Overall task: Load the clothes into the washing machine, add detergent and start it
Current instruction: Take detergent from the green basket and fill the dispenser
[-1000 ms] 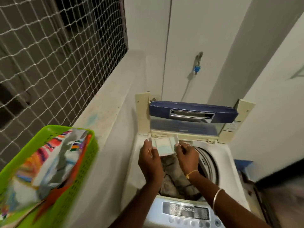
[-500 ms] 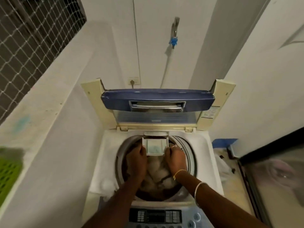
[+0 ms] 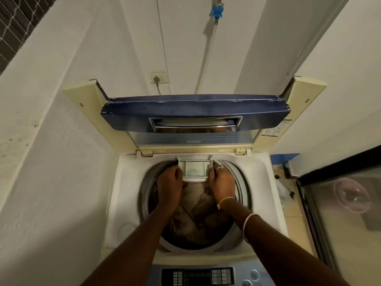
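My left hand point(image 3: 170, 183) and right hand point(image 3: 221, 182) clamp the detergent tray point(image 3: 194, 168) (far rim of the drum), clothes point(image 3: 198, 211) beneath.

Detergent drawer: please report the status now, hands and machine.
Both hands, left and right, grip detergent drawer at drum's rear rim. Clothes loaded, lid up. Nothing blocking.

Left hand point(image 3: 169, 183): bare, no jewellery
Right hand point(image 3: 222, 183): ring point(image 3: 219, 167) on one finger
Right wrist: thin yellow thread band point(image 3: 225, 200)
Right forearm: pale slim bangle point(image 3: 248, 222)
Sleeves: none visible
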The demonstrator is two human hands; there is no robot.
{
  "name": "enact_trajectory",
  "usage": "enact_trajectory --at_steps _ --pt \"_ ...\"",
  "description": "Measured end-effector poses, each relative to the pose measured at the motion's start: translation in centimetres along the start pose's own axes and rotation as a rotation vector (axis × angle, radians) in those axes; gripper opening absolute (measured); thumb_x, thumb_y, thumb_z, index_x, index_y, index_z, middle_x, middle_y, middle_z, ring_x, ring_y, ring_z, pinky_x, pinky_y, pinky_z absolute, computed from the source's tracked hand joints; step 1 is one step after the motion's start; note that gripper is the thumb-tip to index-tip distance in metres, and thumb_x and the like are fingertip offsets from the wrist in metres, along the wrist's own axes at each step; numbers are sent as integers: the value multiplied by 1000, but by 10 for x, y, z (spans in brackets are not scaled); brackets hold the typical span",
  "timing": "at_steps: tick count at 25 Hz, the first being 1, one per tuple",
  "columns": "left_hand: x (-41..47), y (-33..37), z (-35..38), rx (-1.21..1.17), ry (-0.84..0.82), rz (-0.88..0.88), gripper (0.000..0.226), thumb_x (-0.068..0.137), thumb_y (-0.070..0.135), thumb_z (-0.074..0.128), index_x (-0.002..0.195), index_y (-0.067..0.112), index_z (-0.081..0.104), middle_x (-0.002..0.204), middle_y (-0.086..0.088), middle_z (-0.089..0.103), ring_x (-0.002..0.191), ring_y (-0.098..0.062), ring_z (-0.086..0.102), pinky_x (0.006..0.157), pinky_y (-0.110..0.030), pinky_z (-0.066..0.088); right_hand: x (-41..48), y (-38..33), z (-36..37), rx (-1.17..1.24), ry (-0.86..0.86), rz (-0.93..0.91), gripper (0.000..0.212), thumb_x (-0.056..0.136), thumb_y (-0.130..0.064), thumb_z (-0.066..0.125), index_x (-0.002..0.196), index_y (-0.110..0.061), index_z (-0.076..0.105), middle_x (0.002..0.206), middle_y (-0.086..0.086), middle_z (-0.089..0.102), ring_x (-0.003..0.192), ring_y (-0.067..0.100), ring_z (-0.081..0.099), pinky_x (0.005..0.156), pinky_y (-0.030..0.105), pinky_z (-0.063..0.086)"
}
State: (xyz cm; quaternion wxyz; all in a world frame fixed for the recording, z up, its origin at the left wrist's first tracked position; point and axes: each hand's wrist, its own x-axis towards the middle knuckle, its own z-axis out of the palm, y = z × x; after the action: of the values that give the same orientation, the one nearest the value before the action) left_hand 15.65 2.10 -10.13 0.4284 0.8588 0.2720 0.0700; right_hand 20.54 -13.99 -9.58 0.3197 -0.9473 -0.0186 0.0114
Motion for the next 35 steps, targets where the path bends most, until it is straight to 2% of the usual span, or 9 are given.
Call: enact_trajectory --at_steps 5,10,12,15,20,25,29,33,35 --pt "9 -1 -3 -47 -3 -2 18 99 18 56 95 9 72 82 -4 70 73 -15 62 71 -34 55 7 -6 4 -15 16 -31 28 100 -25 50 80 -12 64 73 4 62 65 20 58 60 27 39" --pt "13 0 -9 -25 18 58 17 98 17 58 88 10 71 72 5 62 62 0 52 58 -9 37 9 -5 4 14 23 -54 28 100 -25 49 77 -14 62 68 -2 57 61 12 51 58 26 38" --pt "16 0 -11 -23 10 70 18 97 16 58 85 11 70 68 5 60 60 0 52 55 -13 38 9 -4 6 26 19 -51 28 100 -26 48 79 -15 63 69 -2 59 62 13 54 59 28 44" --pt "18 -3 -10 -52 -3 53 18 97 18 58 87 11 71 70 1 64 62 -6 57 58 -26 48 9 -4 7 32 22 -54 26 100 -24 50 79 -15 63 68 -4 57 61 12 52 59 25 38" --pt "16 0 -12 -48 -13 46 18 97 18 58 84 12 70 66 10 58 59 0 52 54 -9 36 12 -3 5 23 10 -69 25 99 -21 52 78 -12 63 68 1 59 61 15 52 59 27 39" --pt "21 3 -18 -15 -42 87 31 94 13 59 64 16 54 55 8 46 50 -4 41 49 -15 33 17 -7 -2 34 -19 -66 23 95 -17 54 74 -11 62 68 5 60 62 17 52 60 28 40" --pt "27 3 -15 15 -64 75 27 96 17 58 70 10 63 60 -2 58 56 -15 55 53 -31 46 22 -8 -7 38 -59 -48 25 96 -17 53 72 -18 58 66 -3 54 60 12 50 61 24 37" --pt "24 6 -13 41 -14 89 28 97 15 58 69 11 62 59 -2 57 52 -8 49 50 -18 36 24 -11 -10 -3 -79 -49 24 97 -20 51 76 -16 63 68 -5 54 62 12 52 62 25 42" --pt "24 8 -12 47 -4 101 27 97 15 57 72 10 64 61 -3 59 54 -10 52 52 -21 40 25 -12 -11 -16 -81 -55 25 97 -21 51 77 -16 63 69 -4 54 62 13 51 62 26 42"
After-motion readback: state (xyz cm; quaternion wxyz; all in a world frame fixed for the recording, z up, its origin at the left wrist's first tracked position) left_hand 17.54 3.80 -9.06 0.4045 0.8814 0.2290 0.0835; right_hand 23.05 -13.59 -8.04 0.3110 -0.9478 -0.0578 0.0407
